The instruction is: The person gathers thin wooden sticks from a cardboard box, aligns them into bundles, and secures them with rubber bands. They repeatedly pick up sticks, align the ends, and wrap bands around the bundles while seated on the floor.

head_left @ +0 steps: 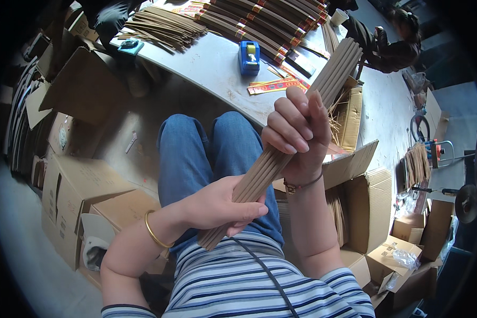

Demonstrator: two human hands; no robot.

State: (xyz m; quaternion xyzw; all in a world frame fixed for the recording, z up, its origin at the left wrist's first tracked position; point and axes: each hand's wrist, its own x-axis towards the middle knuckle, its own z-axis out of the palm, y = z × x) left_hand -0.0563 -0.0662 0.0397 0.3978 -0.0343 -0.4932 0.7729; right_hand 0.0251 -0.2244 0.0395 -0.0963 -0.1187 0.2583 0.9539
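A bundle of long tan incense sticks [334,71] runs diagonally from my lap up toward the table. My left hand [222,204] grips its lower end near my striped shirt. My right hand [297,132] is wrapped around the bundle at its middle, fingers curled over it. More stick bundles with coloured paper bands [259,18] lie in rows on the grey table [212,63], and loose sticks [164,29] are heaped at its left end.
A blue tape dispenser [249,57] and red and yellow paper labels [278,85] sit on the table. Open cardboard boxes [363,206] with sticks stand at my right, more boxes [85,196] at my left. Another person [392,42] sits at the far right.
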